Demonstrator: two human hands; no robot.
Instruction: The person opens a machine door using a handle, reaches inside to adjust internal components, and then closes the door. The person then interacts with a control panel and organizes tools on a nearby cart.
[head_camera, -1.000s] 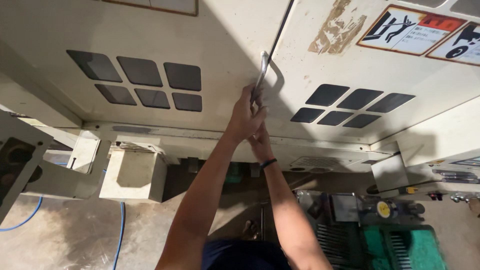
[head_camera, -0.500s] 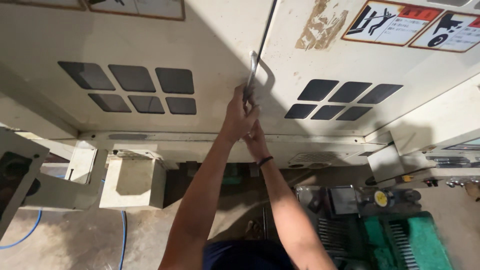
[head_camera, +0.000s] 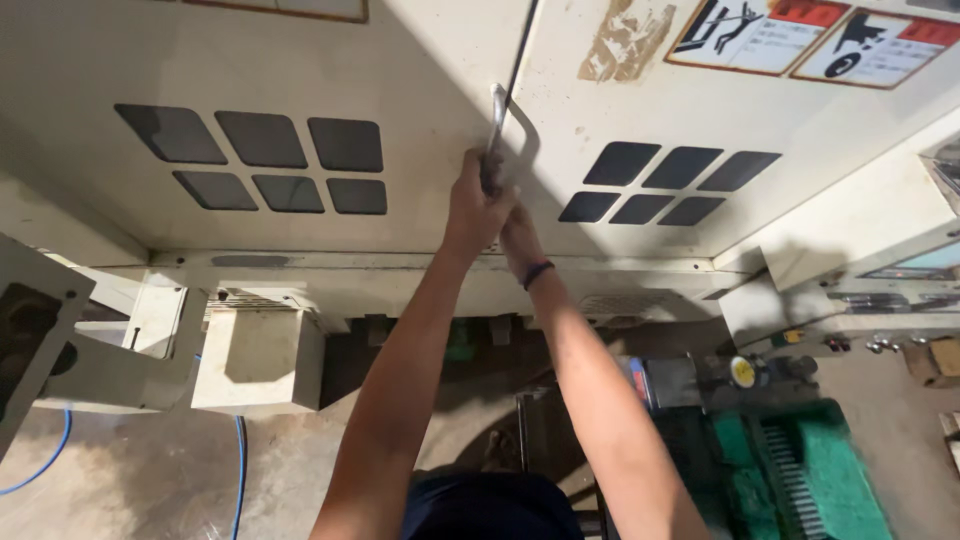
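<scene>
Both my arms reach up to a metal bar handle (head_camera: 503, 115) on the edge of the left cream door panel (head_camera: 300, 80) of a large machine cabinet. My left hand (head_camera: 474, 205) is wrapped around the lower end of the handle. My right hand (head_camera: 516, 232) sits just below and behind it, mostly hidden by the left one, a dark band on its wrist; whether it grips the handle is not visible. A dark seam (head_camera: 521, 45) runs up between the left panel and the right door panel (head_camera: 640, 110).
Each door has a block of dark vent windows (head_camera: 265, 155) (head_camera: 665, 180). Warning stickers (head_camera: 800, 35) sit at top right. Below are a cream box (head_camera: 255, 360), a blue hose (head_camera: 240, 470), a green machine part (head_camera: 810, 470) and a yellow-faced dial (head_camera: 742, 371).
The view has shifted slightly, so the handle and hands appear a little lower and steadier in frame. My hands stay on the handle; the doors look the same.
</scene>
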